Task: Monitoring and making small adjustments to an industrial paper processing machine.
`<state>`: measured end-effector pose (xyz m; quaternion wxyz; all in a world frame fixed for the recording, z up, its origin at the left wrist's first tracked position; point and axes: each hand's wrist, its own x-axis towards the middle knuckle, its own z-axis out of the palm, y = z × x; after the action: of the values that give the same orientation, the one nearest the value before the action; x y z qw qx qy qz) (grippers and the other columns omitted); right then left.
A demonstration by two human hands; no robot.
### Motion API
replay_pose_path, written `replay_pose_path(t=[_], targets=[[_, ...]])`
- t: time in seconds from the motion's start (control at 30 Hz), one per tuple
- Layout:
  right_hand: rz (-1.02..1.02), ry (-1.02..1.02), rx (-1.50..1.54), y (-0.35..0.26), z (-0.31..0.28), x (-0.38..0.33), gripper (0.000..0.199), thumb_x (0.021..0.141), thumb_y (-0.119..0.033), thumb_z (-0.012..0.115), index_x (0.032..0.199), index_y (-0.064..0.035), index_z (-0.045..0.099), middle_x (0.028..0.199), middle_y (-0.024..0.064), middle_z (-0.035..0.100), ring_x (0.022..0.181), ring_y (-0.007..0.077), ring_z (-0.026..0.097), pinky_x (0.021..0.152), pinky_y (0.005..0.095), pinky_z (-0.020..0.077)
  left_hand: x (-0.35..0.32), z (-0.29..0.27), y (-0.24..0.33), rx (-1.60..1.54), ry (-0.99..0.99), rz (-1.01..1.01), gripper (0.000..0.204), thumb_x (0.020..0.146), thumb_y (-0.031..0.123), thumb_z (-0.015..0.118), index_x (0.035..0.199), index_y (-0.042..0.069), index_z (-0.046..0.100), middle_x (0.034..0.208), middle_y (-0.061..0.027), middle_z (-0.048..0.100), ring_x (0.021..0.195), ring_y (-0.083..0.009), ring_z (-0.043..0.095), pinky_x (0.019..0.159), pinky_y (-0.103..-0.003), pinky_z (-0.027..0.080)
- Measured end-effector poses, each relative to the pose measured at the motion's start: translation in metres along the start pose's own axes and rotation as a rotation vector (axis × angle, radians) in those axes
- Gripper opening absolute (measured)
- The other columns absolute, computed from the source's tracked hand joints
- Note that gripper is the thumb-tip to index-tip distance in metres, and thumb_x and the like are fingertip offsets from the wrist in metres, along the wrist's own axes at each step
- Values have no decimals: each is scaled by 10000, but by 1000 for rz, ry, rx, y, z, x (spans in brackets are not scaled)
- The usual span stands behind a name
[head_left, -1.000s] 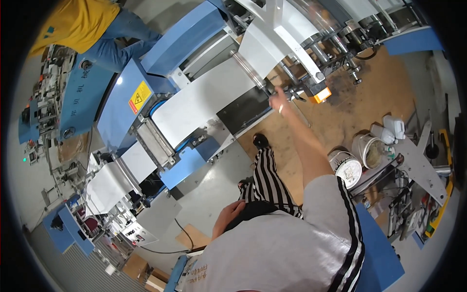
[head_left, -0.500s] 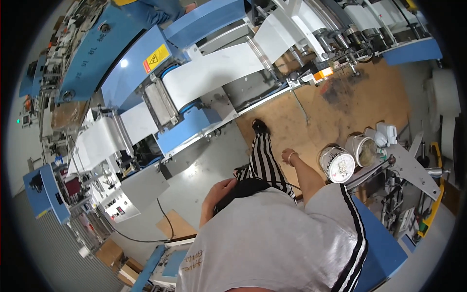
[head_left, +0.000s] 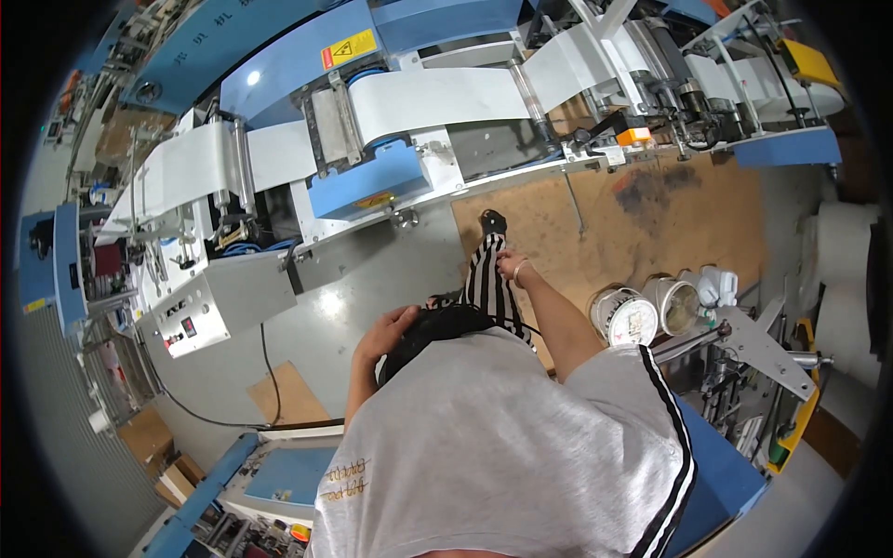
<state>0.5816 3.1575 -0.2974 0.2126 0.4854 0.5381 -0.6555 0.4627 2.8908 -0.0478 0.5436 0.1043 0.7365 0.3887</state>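
Note:
My left hand [head_left: 394, 327] rests at the side of a black item [head_left: 433, 335] at my waist, fingers stretched out loosely and nothing visible in them. In front of my striped trousers [head_left: 489, 279] hangs my right hand [head_left: 513, 265], a light band on its wrist. Its fingers are loosely bent and partly apart, with no object seen in them. Ahead of both hands, out of their reach, a wide white web [head_left: 442, 96] runs over the rollers of a long blue and white machine [head_left: 367, 181].
Two white buckets, a lidded one [head_left: 625, 318] and an open one [head_left: 672, 305], stand at right beside a white jug [head_left: 716, 286]. A metal frame [head_left: 758, 349] lies beyond them. Brown board [head_left: 549, 200] covers the floor ahead. A black cable [head_left: 270, 367] crosses the floor at left.
My view has turned and shifted along the machine. My right hand has swung inward, from beside my leg to in front of it. My left hand stays by my waist.

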Motion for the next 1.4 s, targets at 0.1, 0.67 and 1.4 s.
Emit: replay_pose_path(t=[0.1, 0.67, 1.4], targets=[[-16, 69, -127, 43, -7, 15, 333, 726, -60, 407, 1052, -97, 465, 712, 43, 528, 544, 133, 472, 419, 244, 352, -8, -4, -9, -4, 17, 35, 436, 826, 397, 388, 1051, 46, 515, 906, -52, 559, 817, -119, 475, 738, -246, 370], [-152, -292, -898, 79, 16, -9, 424, 744, -112, 406, 1164, -94, 358, 891, 72, 538, 795, 204, 519, 642, 303, 438, -85, -36, -87, -617, 104, 63, 431, 823, 373, 414, 1068, 29, 501, 1045, -64, 510, 965, -141, 448, 852, -238, 318], [-438, -529, -1653, -95, 275, 65, 405, 677, -96, 452, 1076, -149, 495, 845, 61, 589, 634, 180, 565, 520, 304, 458, -136, -138, -107, -1230, 431, 117, 539, 813, 449, 379, 1141, 22, 406, 1059, -114, 480, 945, -173, 472, 830, -269, 365]])
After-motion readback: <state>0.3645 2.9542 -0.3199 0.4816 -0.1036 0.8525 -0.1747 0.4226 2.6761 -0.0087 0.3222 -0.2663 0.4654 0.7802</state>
